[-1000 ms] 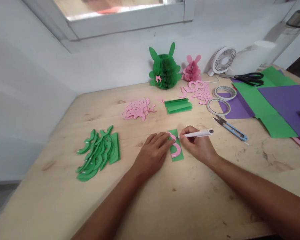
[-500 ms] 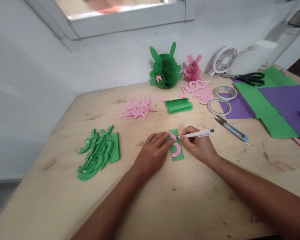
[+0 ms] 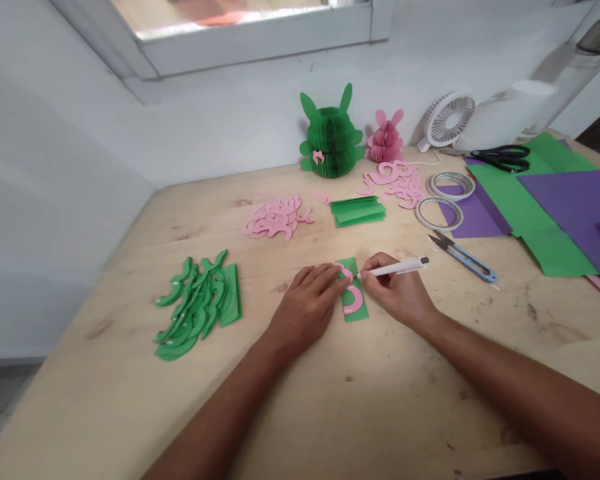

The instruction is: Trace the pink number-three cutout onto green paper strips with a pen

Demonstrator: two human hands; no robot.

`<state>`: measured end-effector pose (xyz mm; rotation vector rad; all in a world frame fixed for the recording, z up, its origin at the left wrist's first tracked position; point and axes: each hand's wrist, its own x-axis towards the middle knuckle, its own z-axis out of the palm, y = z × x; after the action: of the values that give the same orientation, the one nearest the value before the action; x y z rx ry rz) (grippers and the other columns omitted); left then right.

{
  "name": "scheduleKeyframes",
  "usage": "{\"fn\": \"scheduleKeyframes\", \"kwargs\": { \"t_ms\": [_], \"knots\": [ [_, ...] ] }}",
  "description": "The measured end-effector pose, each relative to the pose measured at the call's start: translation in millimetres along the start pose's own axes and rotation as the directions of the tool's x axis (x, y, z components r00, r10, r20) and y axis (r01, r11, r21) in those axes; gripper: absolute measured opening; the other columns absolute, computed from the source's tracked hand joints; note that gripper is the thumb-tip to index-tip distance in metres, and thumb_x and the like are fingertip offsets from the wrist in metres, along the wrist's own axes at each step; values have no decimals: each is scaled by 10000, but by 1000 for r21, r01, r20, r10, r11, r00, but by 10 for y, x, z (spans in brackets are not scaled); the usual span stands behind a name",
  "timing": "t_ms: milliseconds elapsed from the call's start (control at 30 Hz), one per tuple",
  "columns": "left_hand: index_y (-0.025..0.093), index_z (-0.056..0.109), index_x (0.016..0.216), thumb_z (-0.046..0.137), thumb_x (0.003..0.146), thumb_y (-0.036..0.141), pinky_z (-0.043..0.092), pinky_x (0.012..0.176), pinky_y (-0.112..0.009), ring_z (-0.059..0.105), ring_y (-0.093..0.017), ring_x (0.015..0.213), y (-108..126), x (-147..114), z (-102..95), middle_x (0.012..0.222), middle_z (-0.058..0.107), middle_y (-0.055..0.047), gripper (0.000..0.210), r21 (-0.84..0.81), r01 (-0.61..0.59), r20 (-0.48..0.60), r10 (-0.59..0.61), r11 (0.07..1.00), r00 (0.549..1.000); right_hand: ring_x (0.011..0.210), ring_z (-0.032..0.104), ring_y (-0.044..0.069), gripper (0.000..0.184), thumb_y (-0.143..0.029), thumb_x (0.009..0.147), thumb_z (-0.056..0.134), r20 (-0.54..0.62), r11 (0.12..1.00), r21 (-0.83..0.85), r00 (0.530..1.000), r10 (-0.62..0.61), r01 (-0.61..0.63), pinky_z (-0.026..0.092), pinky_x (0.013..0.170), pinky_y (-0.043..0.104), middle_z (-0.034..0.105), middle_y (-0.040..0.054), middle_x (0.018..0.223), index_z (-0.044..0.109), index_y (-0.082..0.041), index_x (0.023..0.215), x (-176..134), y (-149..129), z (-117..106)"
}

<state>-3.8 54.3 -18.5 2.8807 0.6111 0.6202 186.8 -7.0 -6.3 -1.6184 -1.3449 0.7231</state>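
Note:
A green paper strip (image 3: 361, 312) lies on the table with a curved pink paper cutout (image 3: 355, 301) on top of it. My left hand (image 3: 310, 293) rests flat, fingers stretched out, its fingertips pressing the cutout's upper part and hiding some of it. Gripped in my right hand (image 3: 396, 287) is a white pen (image 3: 396, 268), its tip at the right edge of the cutout, over the green strip. Behind my hands lies a folded green paper (image 3: 359, 212).
Green cutouts (image 3: 195, 307) are piled at left, pink cutouts (image 3: 273, 219) farther back. A green paper figure (image 3: 333, 140) and a pink one (image 3: 385, 141) stand by the wall. At right are tape rolls (image 3: 439, 215), thread snips (image 3: 465, 259), scissors (image 3: 505, 157), purple paper (image 3: 575, 200) and a fan (image 3: 449, 120).

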Motion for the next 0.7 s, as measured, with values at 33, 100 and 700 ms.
{"fn": "scheduleKeyframes", "kwargs": {
  "t_ms": [33, 100, 700],
  "knots": [
    [180, 565, 1220, 409, 911, 91, 417, 1006, -479, 497, -255, 1244, 0, 0, 1, 1303, 567, -129, 358, 1, 0, -2, 0, 1000, 1000, 526, 482, 106, 67, -253, 788, 548, 1, 1000, 5, 1000, 0, 0, 373, 496, 224, 555, -24, 611, 561, -197, 754, 0, -3, 0],
    [173, 569, 1213, 409, 911, 89, 422, 1001, -477, 499, -258, 1241, -1, 0, 2, 1298, 570, -131, 352, 3, -4, -5, 4, 1000, 1000, 524, 479, 106, 67, -253, 784, 548, 6, 1000, 13, 1000, 5, -5, 369, 493, 226, 550, -24, 609, 559, -196, 750, 0, -8, 0],
    [165, 562, 1234, 404, 912, 91, 420, 1001, -471, 490, -262, 1244, 3, 10, -11, 1296, 567, -137, 367, -7, -13, 0, 13, 1000, 1000, 529, 491, 106, 74, -249, 787, 551, 33, 1000, 6, 999, -3, 3, 376, 497, 223, 572, -16, 629, 581, -189, 756, -7, 45, 17]
  ]
}}
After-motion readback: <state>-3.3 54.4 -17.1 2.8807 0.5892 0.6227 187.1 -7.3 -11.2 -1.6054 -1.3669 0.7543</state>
